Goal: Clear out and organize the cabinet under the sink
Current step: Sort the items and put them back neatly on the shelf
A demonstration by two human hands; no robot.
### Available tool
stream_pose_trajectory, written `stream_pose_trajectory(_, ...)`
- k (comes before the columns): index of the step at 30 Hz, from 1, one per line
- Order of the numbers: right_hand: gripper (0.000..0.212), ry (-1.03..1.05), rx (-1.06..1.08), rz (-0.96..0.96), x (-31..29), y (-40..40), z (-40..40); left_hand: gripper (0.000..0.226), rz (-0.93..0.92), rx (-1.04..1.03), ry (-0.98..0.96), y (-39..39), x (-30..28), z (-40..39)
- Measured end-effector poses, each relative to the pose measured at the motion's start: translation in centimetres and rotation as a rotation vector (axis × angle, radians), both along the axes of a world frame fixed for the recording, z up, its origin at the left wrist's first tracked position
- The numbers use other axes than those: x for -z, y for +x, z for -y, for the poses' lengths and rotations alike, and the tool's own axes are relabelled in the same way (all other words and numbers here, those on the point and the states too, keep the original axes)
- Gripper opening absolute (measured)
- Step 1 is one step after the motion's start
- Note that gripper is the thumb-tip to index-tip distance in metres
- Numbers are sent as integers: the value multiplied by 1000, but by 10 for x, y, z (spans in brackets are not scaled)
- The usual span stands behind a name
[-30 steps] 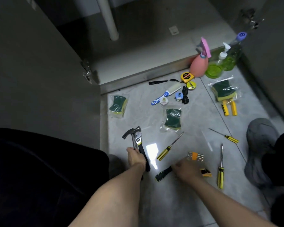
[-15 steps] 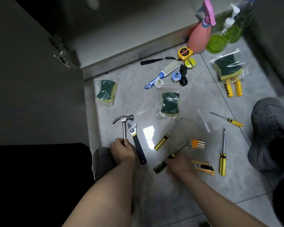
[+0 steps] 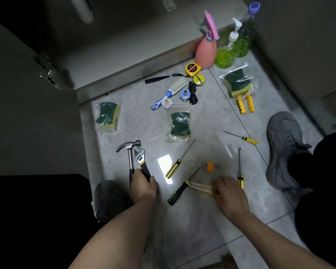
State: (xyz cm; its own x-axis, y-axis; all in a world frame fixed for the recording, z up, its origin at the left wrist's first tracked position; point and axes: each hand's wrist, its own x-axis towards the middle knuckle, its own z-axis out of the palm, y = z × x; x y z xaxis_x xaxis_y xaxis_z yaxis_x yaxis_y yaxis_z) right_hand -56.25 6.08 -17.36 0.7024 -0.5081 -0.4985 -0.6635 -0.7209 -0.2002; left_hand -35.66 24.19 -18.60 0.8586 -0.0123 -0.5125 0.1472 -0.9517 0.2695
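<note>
Gripping two handles together, your left hand (image 3: pixel 143 184) is clamped on the steel claw hammer (image 3: pixel 130 152) and the adjustable wrench (image 3: pixel 141 160), both lying on the glossy marble-patterned floor tile (image 3: pixel 182 230). Your right hand (image 3: pixel 229 191) rests on the slim yellow utility knife (image 3: pixel 200 186), fingers curled over it; whether they pinch it you cannot tell. Just beside lie a rubber-handled screwdriver (image 3: pixel 177 193) and orange-clipped hex keys (image 3: pixel 210 166). Beyond, the cabinet (image 3: pixel 124 61) stands open.

- Bagged sponges: three (image 3: pixel 107 115), (image 3: pixel 179 125), (image 3: pixel 238 81).
- Screwdrivers: four (image 3: pixel 179 159), (image 3: pixel 241 137), (image 3: pixel 240 169), (image 3: pixel 179 191).
- Bottles: three (image 3: pixel 206 51), (image 3: pixel 226 55), (image 3: pixel 244 35).
- Hammer (image 3: pixel 130 152): one.
- Adjustable wrench (image 3: pixel 141 160): one.
- Tape measure (image 3: pixel 192 69): one.
- Hex key set (image 3: pixel 210 166): one.
- Pliers (image 3: pixel 245 103): one.
</note>
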Motion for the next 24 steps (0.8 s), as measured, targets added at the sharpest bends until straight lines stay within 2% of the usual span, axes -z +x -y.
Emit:
stream_pose_trajectory(6,19,74,280,11,4,-2,-3,16,23,61,-34,-3,-5,-3)
stream_pose_trajectory(10,17,82,280,-8,6,-4,-6,16,20,129,-45,-11,-4,-12)
stream_pose_trajectory(16,15,104,326,42,7,2,-6,18,34,108,-84,-8,-7,-2)
stream_pose_trajectory(24,25,177,369,67,6,11,-3,19,-34,84,-28,6,-10,5)
